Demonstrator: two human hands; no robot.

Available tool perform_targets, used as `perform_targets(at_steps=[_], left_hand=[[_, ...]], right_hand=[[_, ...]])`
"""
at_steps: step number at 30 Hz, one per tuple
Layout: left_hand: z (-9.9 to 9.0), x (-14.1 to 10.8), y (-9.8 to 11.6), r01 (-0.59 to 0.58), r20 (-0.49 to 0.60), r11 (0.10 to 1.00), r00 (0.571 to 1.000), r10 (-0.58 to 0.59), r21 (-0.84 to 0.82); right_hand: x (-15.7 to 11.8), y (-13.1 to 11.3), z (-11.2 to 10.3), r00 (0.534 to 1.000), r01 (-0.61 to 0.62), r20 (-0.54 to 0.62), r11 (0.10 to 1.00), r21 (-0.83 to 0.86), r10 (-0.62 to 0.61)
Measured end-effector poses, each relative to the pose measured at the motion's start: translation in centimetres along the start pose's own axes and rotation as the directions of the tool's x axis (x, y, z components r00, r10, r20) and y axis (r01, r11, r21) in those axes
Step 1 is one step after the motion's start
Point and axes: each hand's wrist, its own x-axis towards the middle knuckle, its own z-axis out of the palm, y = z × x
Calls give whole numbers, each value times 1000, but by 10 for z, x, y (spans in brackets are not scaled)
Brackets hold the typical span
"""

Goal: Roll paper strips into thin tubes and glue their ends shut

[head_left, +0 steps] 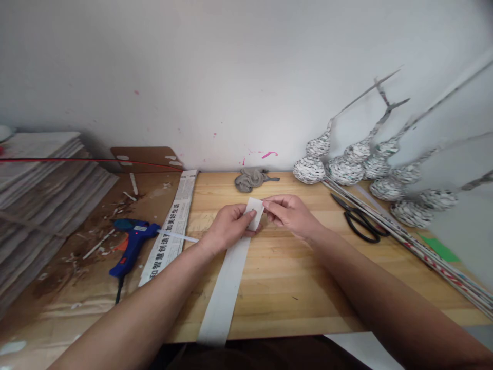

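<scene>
A long white paper strip [227,288] runs from the table's front edge up to my hands, and its far end stands up between them. My left hand [230,226] grips this end, with the thumb pressed on its face. The fingertips of my right hand [285,211] pinch the strip's upper right edge. Just beyond my hands a crumpled grey cloth [252,179] lies on the wooden table [285,277]. Left of my hands is a folded newspaper strip [169,231] with printed characters.
A blue glue gun [133,246] lies on stained cardboard [73,288] at the left, by a tall stack of paper [46,190]. At the right are black scissors [360,221], long paper rods [408,239], several woven gourd shapes [344,169] and a green piece [439,248].
</scene>
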Motion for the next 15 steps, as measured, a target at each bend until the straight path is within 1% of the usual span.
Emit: perform_targets(at_steps=[2,5,11,15], left_hand=[[0,-1,0,-11,-7,1000,1000,11,7],[0,-1,-2,-33,-17,999,999,33,11],[2,-1,-5,-80,-35,995,996,82,54],[2,-1,-7,-72,-45,996,996,75,58]], right_hand=[[0,1,1,1000,-9,-9,999,50,10],[1,2,4,999,-1,-53,994,106,7],[1,3,9,993,20,-118,988,152,-2],[1,5,11,991,55,-131,985,166,-34]])
